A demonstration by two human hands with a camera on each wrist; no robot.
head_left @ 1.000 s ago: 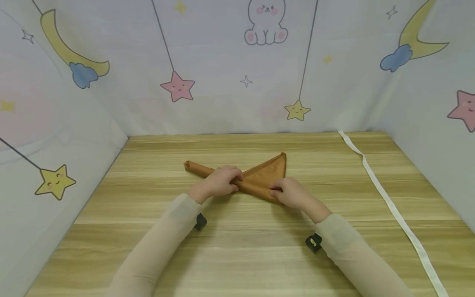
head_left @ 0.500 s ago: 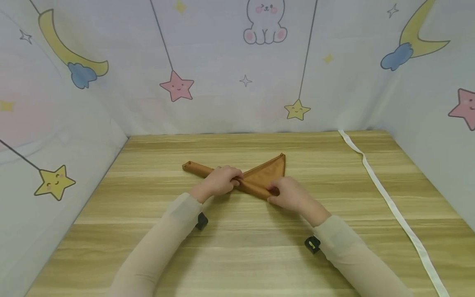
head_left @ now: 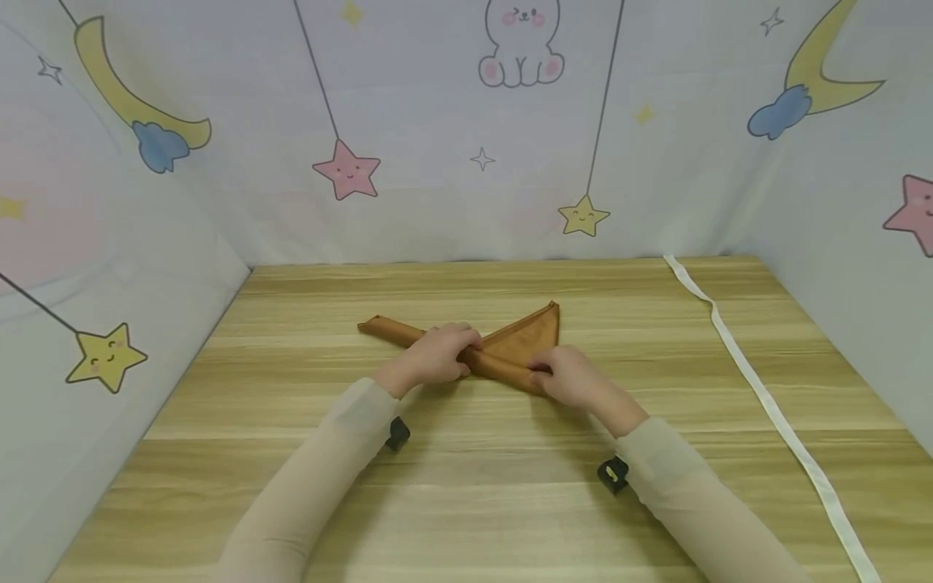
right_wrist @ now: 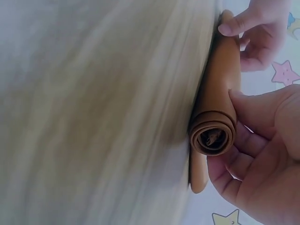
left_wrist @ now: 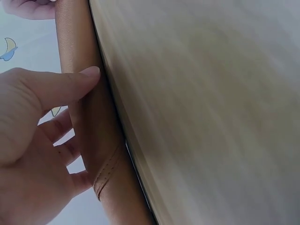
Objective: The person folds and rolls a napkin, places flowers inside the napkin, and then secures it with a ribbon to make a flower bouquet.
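A brown cloth [head_left: 522,338] lies partly rolled on the table, with a flat triangular flap rising behind its right half. My left hand [head_left: 437,355] holds the roll near its middle, thumb on the near side and fingers on the far side. At the right end, my right hand [head_left: 576,379] grips the roll between thumb and fingers. In the right wrist view the cloth's coiled end [right_wrist: 213,136] shows several wound layers beside my right hand [right_wrist: 269,140]. A stitched hem [left_wrist: 108,171] crosses the roll in the left wrist view.
A long white strip [head_left: 765,397] runs along the right side of the wood-grain table [head_left: 481,502]. A pale fabric backdrop [head_left: 437,219] with printed stars and moons encloses the table at the back and sides. A small black device sits under each wrist.
The roll has turned slightly, its left tip looking different. My right fingers shifted their hold on the right end half a second ago and pinch it again. My left hand moved slightly right.
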